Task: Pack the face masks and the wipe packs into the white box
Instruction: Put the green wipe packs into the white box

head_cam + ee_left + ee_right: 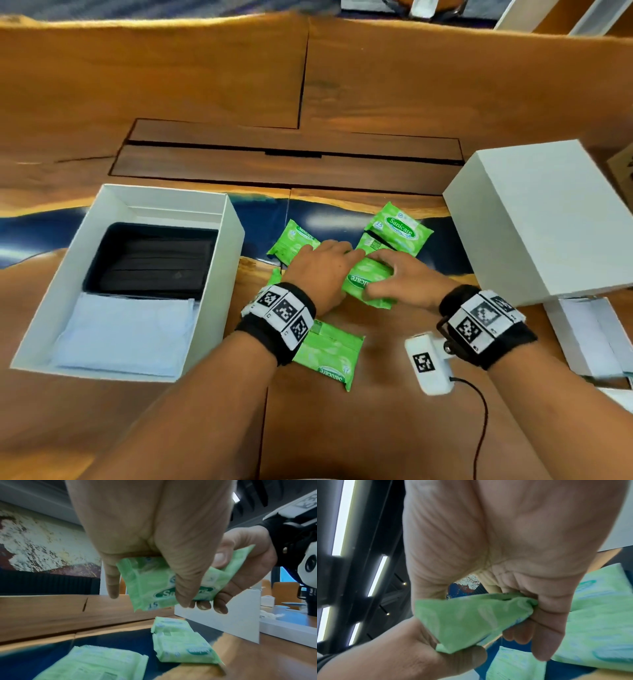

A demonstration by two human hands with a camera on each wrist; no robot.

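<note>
The open white box stands at the left with a black pack of face masks at its far end and light blue face masks at its near end. Several green wipe packs lie on the table to its right. Both hands hold one green wipe pack lifted a little above the others. My left hand grips its left end, thumb across the front. My right hand grips its right end, fingers curled round the wrapper.
Loose wipe packs lie behind the hands and under my left wrist. The white lid stands at the right, with a smaller open white carton in front of it. A cable trails from my right wrist.
</note>
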